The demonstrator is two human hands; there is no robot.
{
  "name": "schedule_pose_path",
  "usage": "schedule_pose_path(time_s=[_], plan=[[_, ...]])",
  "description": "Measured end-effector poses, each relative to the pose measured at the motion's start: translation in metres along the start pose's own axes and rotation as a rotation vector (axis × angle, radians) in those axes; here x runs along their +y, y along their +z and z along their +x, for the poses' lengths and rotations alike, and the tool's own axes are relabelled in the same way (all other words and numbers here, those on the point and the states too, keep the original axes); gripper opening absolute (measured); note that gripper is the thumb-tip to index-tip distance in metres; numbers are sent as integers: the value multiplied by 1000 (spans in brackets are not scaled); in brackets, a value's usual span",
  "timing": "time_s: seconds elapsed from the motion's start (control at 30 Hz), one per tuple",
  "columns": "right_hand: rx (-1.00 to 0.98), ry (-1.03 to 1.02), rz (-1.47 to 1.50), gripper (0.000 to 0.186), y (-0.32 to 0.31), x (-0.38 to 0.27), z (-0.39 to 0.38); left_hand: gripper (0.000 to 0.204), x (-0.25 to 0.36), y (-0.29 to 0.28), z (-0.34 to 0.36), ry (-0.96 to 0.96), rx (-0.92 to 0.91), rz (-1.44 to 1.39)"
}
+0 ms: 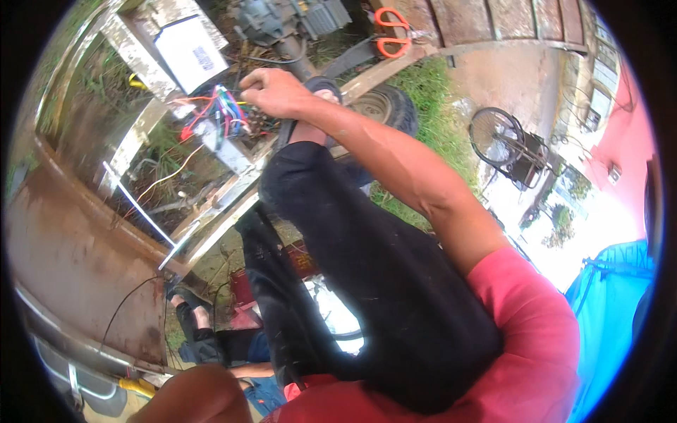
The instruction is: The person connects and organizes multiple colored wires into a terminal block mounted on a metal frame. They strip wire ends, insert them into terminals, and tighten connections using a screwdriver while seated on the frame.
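My right hand reaches over a rusty metal frame, just right of a bundle of coloured wires. Its fingers are curled inward, and whatever they hold, if anything, is hidden. The wires, red, blue, green, white and others, spread below a white box-shaped unit that rests on the peeling frame. My left arm shows only in part at the lower edge; the left hand is out of sight. My right foot, in a dark sandal, is propped near the right wrist.
Orange-handled scissors lie on the frame at the top. A greasy motor unit sits beyond my hand, and a tyre is under the frame. Another person's sandalled foot is at lower left. A wheeled cart stands at right.
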State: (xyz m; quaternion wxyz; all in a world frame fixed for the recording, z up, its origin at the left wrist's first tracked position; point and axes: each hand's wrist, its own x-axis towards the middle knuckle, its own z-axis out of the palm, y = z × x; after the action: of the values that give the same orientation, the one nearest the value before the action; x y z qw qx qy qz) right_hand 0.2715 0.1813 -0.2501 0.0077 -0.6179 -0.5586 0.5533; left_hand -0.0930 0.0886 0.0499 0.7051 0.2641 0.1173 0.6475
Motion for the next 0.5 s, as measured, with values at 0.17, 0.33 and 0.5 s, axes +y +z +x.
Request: schedule_pose_path(time_s=[0.17, 0.33, 0.5], plan=[[-28, -108, -58, 52, 0, 4, 12, 43, -13, -14, -32, 66, 356, 337], [-178, -74, -362, 75, 16, -21, 14, 34, -158, -54, -26, -481, 850, 681], [-256, -122, -298, 58, 13, -15, 32, 27, -233, -100, -58, -718, 837, 838]])
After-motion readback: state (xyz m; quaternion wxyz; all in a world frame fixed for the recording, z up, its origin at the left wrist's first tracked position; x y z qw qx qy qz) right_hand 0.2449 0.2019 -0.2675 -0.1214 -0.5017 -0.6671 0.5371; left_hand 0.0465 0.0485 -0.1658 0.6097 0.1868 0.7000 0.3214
